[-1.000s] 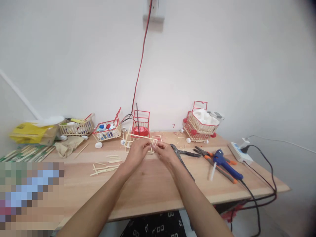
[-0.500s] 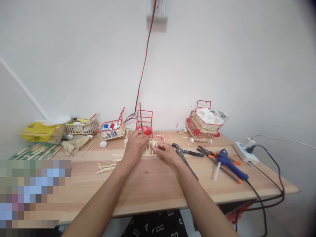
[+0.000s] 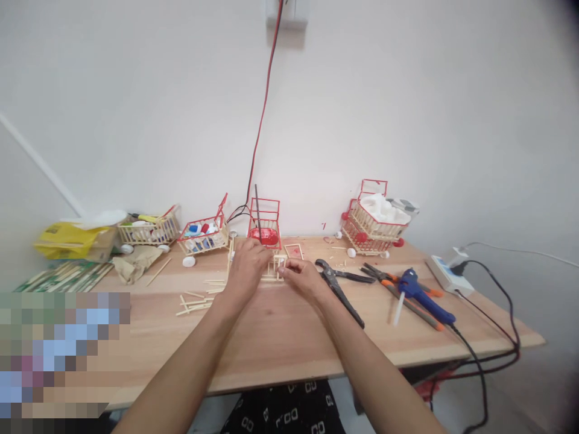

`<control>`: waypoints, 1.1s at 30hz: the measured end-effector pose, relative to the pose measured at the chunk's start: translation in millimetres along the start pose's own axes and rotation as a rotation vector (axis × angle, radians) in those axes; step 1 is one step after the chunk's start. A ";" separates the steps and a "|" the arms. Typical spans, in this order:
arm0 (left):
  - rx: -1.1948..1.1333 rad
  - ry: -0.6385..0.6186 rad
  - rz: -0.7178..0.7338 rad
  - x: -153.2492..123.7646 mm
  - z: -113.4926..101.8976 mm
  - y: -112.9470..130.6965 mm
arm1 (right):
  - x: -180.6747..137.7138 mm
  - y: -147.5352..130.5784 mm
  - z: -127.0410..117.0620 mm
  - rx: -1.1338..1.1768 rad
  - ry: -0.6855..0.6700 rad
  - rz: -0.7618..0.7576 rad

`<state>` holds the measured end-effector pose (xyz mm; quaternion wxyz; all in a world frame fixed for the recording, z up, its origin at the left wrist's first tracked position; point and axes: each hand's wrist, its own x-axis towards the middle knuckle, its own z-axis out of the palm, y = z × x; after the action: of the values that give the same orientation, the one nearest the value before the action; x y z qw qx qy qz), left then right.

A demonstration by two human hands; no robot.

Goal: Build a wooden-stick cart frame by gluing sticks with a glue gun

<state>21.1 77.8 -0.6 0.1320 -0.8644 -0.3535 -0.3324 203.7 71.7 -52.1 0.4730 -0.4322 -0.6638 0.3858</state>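
Right hand (image 3: 299, 275) pinching stick frame (image 3: 275, 268) at right end, long axis left-right; left hand (image 3: 246, 263), grip unclear.

A small open frame (image 3: 275, 268) of thin, pale wooden sticks sits between the left hand (image 3: 248, 262) and the right hand (image 3: 301, 274). Short straight posts join a top bar and a longer bottom bar, making a ladder-like side. The right thumb and fingertips pinch its right end. The left hand covers its other part, so its full shape is hidden. The bare sticks look unpainted.
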 end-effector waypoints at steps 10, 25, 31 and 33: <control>-0.046 0.068 -0.027 0.3 -0.6 3.9 | 0.3 -1.4 2.2 0.016 -0.010 0.011; -1.042 -0.055 -0.712 -0.9 16.1 26.3 | 3.0 -6.5 -22.0 0.267 0.271 0.090; -1.546 0.053 -0.932 -0.5 27.6 20.9 | 4.1 -1.9 -18.0 0.300 0.220 0.077; -1.510 0.055 -0.902 -0.3 28.6 19.7 | 3.5 -1.0 -17.0 0.302 0.204 0.070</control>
<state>48.5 76.8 -21.9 -0.6103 -0.4902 -0.3438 -0.5187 219.2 76.4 -45.8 0.5833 -0.4162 -0.5316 0.4515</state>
